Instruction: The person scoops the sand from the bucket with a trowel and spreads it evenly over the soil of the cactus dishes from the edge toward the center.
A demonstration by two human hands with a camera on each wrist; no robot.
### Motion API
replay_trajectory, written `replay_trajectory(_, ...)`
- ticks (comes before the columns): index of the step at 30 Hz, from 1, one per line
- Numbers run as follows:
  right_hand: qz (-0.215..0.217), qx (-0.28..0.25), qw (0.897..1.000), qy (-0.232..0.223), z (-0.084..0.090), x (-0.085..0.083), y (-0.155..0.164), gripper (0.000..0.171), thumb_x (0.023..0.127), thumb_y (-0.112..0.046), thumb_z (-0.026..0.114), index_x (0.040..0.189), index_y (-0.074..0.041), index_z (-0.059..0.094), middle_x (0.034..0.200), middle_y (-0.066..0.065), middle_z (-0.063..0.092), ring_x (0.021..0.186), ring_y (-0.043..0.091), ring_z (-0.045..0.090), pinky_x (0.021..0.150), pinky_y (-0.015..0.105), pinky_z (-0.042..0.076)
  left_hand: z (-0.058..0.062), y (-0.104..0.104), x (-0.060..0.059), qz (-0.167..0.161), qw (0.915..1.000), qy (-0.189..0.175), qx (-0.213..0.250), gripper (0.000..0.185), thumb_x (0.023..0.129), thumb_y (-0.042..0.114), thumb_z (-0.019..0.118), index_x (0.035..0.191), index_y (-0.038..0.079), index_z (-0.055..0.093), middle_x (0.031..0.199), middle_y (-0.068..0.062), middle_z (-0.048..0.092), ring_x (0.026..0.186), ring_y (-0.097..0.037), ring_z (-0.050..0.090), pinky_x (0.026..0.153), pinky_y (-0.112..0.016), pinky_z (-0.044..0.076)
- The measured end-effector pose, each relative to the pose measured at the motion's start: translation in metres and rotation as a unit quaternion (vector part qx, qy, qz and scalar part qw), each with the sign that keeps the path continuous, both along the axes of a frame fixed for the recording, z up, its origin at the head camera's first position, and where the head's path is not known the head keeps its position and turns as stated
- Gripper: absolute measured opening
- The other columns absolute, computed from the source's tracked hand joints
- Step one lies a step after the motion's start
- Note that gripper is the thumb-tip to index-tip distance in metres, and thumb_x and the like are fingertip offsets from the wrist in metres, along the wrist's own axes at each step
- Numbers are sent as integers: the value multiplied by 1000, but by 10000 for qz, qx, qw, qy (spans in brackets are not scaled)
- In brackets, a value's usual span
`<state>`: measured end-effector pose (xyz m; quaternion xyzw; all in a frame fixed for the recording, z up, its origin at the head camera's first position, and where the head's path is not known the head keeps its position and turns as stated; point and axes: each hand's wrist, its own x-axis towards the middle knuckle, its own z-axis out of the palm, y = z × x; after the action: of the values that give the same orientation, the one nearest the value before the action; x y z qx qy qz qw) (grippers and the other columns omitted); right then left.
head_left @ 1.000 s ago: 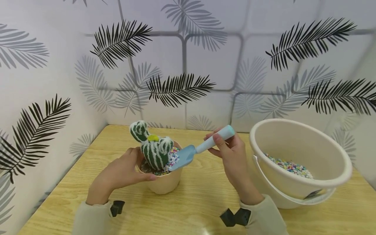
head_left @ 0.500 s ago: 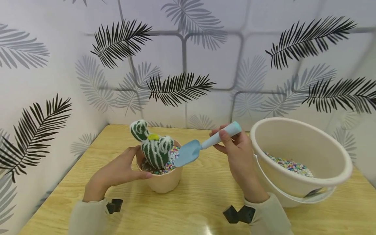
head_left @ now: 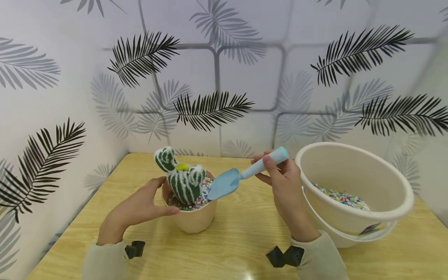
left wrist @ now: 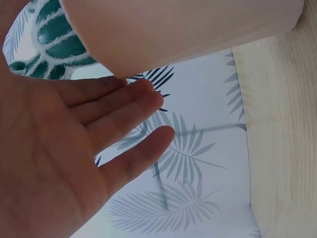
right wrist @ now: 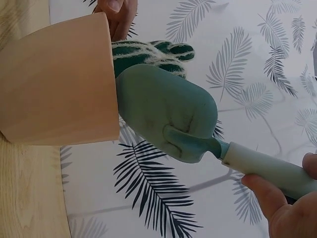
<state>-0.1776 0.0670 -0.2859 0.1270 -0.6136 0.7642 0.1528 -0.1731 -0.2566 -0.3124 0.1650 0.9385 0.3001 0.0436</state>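
My right hand (head_left: 285, 181) grips the pale blue handle of a small garden trowel (head_left: 225, 183). The trowel's blade slants down to the left, its tip at the right rim of a peach-coloured pot (head_left: 196, 221). In the pot stands a knitted cactus (head_left: 185, 186), green with white fuzzy stripes and a yellow flower, with colourful pebbles (head_left: 203, 194) beside it. On the pot's left, my left hand (head_left: 136, 206) rests at the rim with its thumb along the front. In the left wrist view the fingers (left wrist: 126, 119) are stretched out, with fingertips near the rim.
A large cream bucket (head_left: 353, 163) with more colourful pebbles (head_left: 344, 198) inside stands right of my right hand, its handle hanging down in front. Pot and bucket both stand on a wooden table (head_left: 227, 249). Leaf-patterned walls (head_left: 252, 128) border the table behind and at left.
The trowel has drawn back up and to the right, from over the pebbles to the pot's rim. My left hand stays at the pot, shifted slightly left.
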Motion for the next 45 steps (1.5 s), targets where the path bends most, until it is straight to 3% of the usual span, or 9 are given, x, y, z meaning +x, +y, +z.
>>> replay_trajectory(4,-6,-21,10000,20,2,0,1,5,97,-11,54,97,-5,55,88,-4,68,91,14,69,77,30,57,0,-3,4,218,9997,-62,-135,100,81,54,69,146,-5,22,149,-27,30,134,-47,34,102,-59,36)
replay_trajectory(12,-364,107,9987,333,12,2,12,3,95,-8,57,93,-7,58,85,-5,69,85,12,70,73,28,58,10,-6,4,168,9990,375,-201,79,90,48,61,143,-3,33,143,-24,42,127,-43,44,95,-57,43)
replay_trajectory(18,-442,357,9976,387,22,6,22,4,95,-9,57,98,-5,57,86,-7,70,85,10,70,75,30,57,19,-5,3,126,9987,410,-291,70,93,43,58,140,-4,37,141,-23,45,124,-43,48,93,-56,45)
replay_trajectory(24,-351,532,9972,392,31,12,32,8,95,-12,57,101,-5,56,88,-8,70,87,9,70,76,29,57,34,-5,3,26,9972,585,-459,63,95,40,57,137,-4,42,138,-25,47,119,-43,51,90,-55,47)
replay_trajectory(34,-114,160,9991,365,45,17,52,10,96,-17,57,99,-7,56,88,-4,70,87,10,70,75,28,57,67,-4,0,126,9946,678,-774,63,96,36,56,138,-8,39,137,-28,46,117,-44,51,92,-57,45)
replay_trajectory(45,-93,-309,9987,388,51,24,76,13,95,-18,58,97,-5,56,89,0,70,88,13,69,75,29,58,90,1,-3,545,9893,555,-1230,69,96,43,52,142,-6,34,140,-30,41,122,-48,45,95,-62,41)
